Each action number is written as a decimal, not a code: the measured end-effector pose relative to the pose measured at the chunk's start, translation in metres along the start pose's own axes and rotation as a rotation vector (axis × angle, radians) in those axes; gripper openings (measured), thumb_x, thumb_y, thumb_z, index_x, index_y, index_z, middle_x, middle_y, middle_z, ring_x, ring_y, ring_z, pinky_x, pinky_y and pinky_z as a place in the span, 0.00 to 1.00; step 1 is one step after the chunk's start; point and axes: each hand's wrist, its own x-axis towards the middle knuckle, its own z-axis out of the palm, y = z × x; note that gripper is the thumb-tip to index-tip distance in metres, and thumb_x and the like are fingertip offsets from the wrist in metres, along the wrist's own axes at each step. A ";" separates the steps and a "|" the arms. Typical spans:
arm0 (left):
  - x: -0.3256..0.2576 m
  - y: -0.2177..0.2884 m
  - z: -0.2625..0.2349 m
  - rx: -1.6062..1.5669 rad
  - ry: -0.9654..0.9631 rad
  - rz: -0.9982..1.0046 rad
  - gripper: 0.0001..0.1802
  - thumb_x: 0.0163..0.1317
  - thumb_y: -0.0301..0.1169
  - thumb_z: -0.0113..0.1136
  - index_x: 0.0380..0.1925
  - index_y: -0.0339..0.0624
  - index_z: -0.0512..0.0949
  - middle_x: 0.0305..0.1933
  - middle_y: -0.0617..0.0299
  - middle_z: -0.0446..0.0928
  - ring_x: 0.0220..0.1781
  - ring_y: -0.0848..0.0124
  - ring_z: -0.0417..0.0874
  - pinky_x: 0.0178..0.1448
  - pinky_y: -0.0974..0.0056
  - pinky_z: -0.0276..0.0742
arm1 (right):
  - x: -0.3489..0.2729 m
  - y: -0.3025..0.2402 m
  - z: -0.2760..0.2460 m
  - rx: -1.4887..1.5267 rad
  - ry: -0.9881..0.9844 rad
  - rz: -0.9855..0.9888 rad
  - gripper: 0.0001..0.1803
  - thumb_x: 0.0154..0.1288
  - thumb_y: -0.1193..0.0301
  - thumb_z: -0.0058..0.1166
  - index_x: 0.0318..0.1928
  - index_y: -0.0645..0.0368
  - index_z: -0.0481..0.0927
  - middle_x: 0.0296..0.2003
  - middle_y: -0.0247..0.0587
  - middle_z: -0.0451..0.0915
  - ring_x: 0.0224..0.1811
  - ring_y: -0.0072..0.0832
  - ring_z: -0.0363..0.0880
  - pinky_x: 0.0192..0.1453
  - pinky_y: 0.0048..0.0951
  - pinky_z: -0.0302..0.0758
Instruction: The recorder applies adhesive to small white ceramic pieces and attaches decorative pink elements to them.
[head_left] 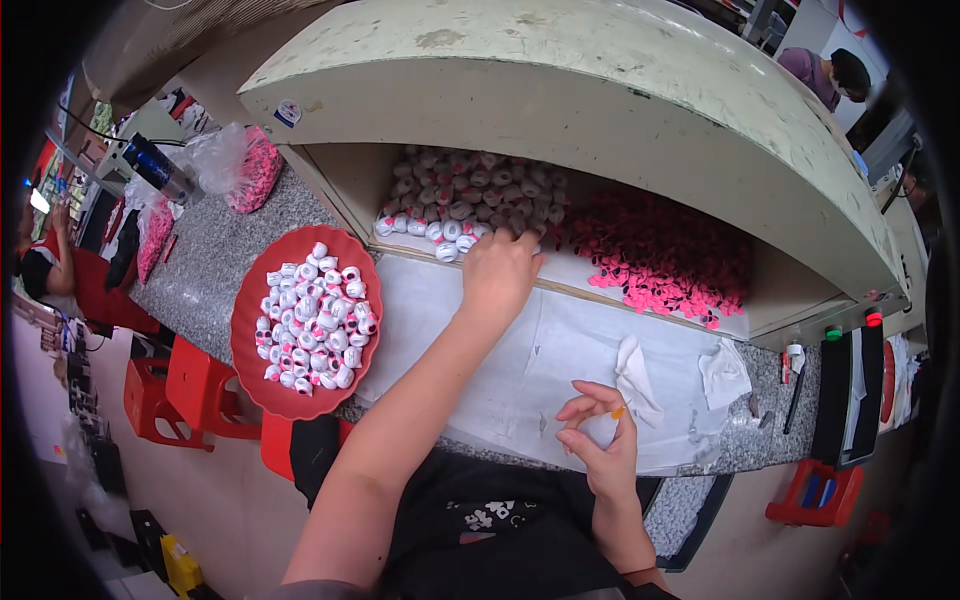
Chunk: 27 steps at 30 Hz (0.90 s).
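Head view: the left hand (498, 272) reaches forward into the heap of white beads (465, 195) under the cream hood (600, 90), fingers curled onto the nearest beads (grip hidden). The right hand (600, 435) hovers over the white sheet (560, 350), thumb and forefinger pinched on a small orange piece (619, 411); its axis cannot be told.

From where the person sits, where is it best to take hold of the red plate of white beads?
Probably the near rim of the red plate, from below with fingers under the edge: it overhangs the counter there, while white beads fill its middle and would spill if tilted.
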 end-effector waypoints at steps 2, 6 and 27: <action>-0.001 -0.003 0.011 0.021 0.034 0.025 0.09 0.45 0.27 0.56 0.30 0.42 0.74 0.26 0.53 0.72 0.29 0.59 0.74 0.32 0.62 0.70 | -0.001 0.001 -0.003 0.031 0.031 0.021 0.27 0.40 0.85 0.53 0.46 0.65 0.63 0.29 0.42 0.72 0.22 0.17 0.67 0.24 0.15 0.65; -0.007 -0.005 -0.002 -0.209 -0.056 0.022 0.07 0.48 0.28 0.55 0.30 0.40 0.74 0.27 0.58 0.73 0.27 0.64 0.74 0.31 0.64 0.70 | -0.003 0.004 -0.009 0.088 0.037 -0.038 0.23 0.44 0.85 0.49 0.44 0.63 0.62 0.34 0.42 0.67 0.26 0.20 0.67 0.26 0.18 0.66; -0.137 0.021 -0.059 -2.061 -0.221 -0.557 0.17 0.51 0.20 0.51 0.44 0.36 0.65 0.47 0.50 0.67 0.46 0.67 0.72 0.50 0.64 0.69 | -0.024 -0.031 0.017 -0.197 0.253 -0.613 0.24 0.34 0.74 0.67 0.31 0.56 0.64 0.31 0.38 0.67 0.24 0.23 0.68 0.28 0.21 0.70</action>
